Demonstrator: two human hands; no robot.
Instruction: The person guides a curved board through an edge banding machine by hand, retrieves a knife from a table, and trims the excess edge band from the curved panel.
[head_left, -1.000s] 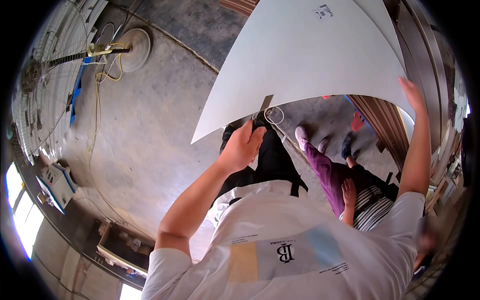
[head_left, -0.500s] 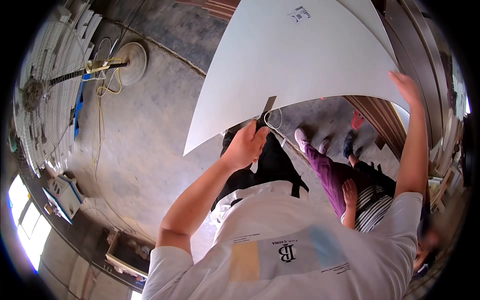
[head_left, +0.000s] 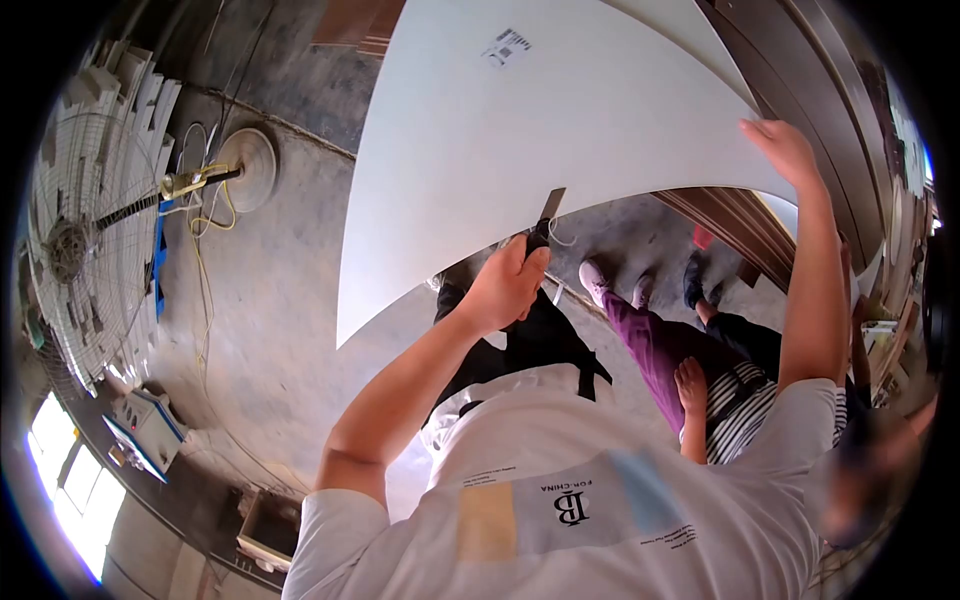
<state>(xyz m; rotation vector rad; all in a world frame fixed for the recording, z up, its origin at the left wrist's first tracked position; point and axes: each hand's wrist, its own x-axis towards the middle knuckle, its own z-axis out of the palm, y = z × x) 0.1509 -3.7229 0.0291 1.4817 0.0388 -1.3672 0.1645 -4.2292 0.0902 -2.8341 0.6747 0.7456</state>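
Note:
My left hand [head_left: 508,284] is wrapped round the dark handle of a flat-bladed tool [head_left: 551,208]. The blade points up and lies over the near edge of a large white sheet [head_left: 480,150], which carries a small printed label [head_left: 507,47]. My right hand [head_left: 780,150] is at the sheet's right edge with its fingers stretched out and touching or close to it; the fingertips' contact cannot be made out exactly.
A co-worker in purple trousers [head_left: 647,345] stands at the right, one hand [head_left: 690,385] low in front. Brown boards [head_left: 735,228] lie beyond. A fan [head_left: 68,250] with a round base [head_left: 250,170] and cables stands left, above a white-blue box [head_left: 148,430].
The white sheet and its label have shifted left in view, and the sheet's left corner sits lower. My right hand has moved left with its edge. The tool stays in my left hand.

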